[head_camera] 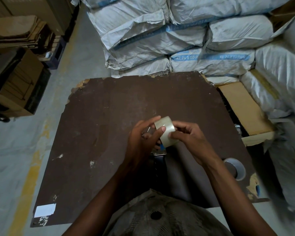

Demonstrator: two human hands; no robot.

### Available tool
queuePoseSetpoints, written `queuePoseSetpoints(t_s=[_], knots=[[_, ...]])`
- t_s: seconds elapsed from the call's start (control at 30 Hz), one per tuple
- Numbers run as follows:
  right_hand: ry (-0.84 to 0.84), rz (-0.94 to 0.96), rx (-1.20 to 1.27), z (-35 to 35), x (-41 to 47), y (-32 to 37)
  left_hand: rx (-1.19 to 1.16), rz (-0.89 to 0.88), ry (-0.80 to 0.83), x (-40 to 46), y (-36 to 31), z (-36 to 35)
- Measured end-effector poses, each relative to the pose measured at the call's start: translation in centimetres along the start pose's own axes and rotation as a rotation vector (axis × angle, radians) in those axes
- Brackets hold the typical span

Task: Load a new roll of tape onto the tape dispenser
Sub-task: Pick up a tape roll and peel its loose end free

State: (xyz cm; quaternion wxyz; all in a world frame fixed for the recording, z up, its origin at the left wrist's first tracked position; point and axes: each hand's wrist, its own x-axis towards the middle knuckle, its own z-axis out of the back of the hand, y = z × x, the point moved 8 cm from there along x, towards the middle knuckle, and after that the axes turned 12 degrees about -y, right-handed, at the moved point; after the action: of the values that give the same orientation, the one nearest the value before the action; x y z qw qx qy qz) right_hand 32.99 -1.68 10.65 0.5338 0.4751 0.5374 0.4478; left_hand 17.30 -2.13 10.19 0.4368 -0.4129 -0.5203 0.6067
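left hand [143,133]: fingers curled, gripping tape roll [165,129] | right hand [186,135]: pinching the roll's near side | tape dispenser [158,153]: mostly hidden underneath

Both hands, left [141,138] and right [187,135], grip the tape roll [166,132] above the table [95,120].

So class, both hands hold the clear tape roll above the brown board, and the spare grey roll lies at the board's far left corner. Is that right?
Not quite. The head view shows the spare grey roll near the brown board's near right edge. Both hands, left and right, do hold the clear tape roll.
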Motion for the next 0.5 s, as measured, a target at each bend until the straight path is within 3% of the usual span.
queuePoseSetpoints(t_s=[0.2, 0.37, 0.5], knots=[[0.029, 0.036, -0.110, 0.0, 0.2, -0.5, 0.310, -0.372, -0.087, 0.4, -1.6, 0.9], [0.053, -0.005, -0.134, -0.2, 0.3, -1.8, 0.421, -0.482, -0.059, 0.1, -1.9, 0.4], [0.100, 0.023, -0.193, -0.6, 0.3, -1.9, 0.454, -0.463, -0.027, 0.1, -0.9, -0.2]])
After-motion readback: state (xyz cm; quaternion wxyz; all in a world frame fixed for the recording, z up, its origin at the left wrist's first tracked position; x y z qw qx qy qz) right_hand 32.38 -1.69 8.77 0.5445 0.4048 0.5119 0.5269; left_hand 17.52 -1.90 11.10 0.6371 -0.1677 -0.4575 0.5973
